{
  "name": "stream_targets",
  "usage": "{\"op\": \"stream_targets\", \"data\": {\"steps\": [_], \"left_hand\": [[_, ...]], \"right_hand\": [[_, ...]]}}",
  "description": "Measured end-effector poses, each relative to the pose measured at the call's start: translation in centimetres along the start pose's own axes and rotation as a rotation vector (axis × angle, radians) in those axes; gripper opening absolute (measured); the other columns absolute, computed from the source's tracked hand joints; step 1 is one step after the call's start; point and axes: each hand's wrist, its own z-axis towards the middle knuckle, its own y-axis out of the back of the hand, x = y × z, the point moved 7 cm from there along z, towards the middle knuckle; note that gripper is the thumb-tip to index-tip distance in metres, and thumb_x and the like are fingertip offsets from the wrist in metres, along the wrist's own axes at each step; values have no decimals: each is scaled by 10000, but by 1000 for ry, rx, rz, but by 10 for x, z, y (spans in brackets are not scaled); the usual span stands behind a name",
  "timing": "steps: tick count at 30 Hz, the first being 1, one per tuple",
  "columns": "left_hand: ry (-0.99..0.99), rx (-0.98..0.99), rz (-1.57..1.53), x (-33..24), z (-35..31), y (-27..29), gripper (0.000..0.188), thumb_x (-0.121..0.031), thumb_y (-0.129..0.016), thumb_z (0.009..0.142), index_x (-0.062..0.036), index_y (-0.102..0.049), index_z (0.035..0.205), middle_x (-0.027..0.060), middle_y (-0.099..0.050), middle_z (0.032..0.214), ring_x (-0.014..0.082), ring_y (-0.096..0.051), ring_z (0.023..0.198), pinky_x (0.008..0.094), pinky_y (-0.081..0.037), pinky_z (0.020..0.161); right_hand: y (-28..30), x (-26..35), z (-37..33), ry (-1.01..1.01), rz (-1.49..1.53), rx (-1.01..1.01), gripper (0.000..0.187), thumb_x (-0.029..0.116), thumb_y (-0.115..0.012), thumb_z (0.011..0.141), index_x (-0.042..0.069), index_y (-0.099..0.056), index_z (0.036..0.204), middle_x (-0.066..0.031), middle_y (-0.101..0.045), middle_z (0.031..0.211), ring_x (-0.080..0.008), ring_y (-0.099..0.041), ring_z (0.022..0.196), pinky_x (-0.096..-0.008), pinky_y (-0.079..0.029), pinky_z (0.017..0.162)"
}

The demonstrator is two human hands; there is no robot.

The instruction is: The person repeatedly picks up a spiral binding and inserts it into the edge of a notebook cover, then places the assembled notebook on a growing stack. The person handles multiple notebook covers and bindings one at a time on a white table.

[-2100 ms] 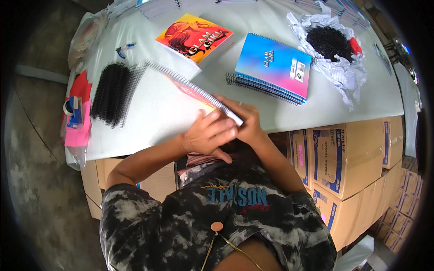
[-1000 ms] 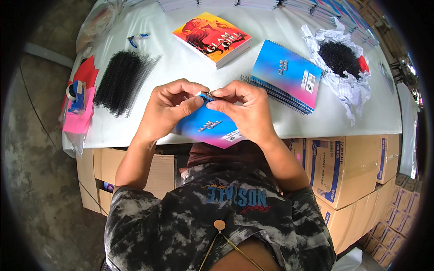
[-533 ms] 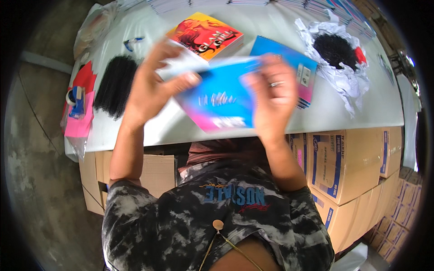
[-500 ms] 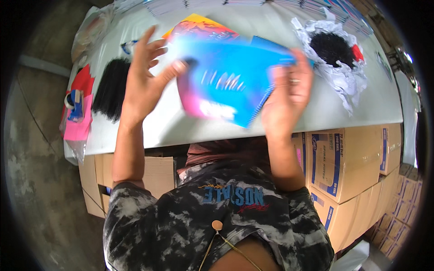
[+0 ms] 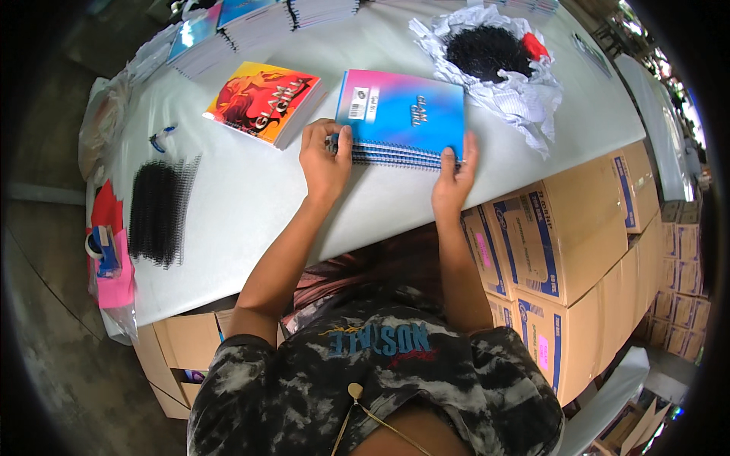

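In front of me on the table lies a small stack of spiral notebooks, with a blue and pink cover on top and its coiled edges facing me. At the near left corner, my left hand is closed on the stack, thumb over the coil edge. Thumb and fingers of my right hand hold the near right corner. Left of the stack is a block of orange and red covered books. Black plastic binding coils lie to the left of my left forearm.
Crumpled white paper at the far right cradles a tangled black heap. More notebook stacks line the far edge. A blue tape dispenser sits at the left edge. Cardboard boxes stand below the table at right.
The blue notebook, held up and blurred before, now rests on the stack with its coils toward me. My left hand has gone from spread fingers to gripping the stack. The view has shifted.
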Motion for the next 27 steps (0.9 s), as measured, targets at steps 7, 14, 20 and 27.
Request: {"op": "stream_targets", "data": {"steps": [7,14,20,27], "left_hand": [[73,5,-26,1,-4,6,132,-72,-603,798,-7,-572,908,142,-577,926,250,-551,867,334,-449,721],[-386,89,804,3,33,62,311,-116,-586,798,-46,-572,1101,153,-578,1097,294,-556,1013,355,-457,835],[-94,381,487,-15,14,125,250,-130,-581,841,-56,-616,1077,118,-650,994,251,-628,918,360,-484,815],[398,-39,-596,-58,5,229,397,-222,-484,927,67,-489,1199,115,-620,1037,137,-603,911,262,-481,802]], "right_hand": [[-3,6,2,-108,-67,118,452,162,-489,920,-57,-372,1298,-192,-443,1293,-228,-447,1161,-315,-347,964],[9,39,-9,252,-107,-73,535,106,-486,885,-73,-265,1338,-233,-308,1385,-303,-290,1298,-392,-209,1056],[-31,62,-54,283,154,363,567,102,-571,803,-66,-345,1295,-231,-309,1381,-351,-241,1308,-457,-226,1042],[-104,128,-95,1042,-131,542,486,199,-692,735,300,-533,1182,13,-441,1334,-239,-322,1293,-445,-189,1075]]}}
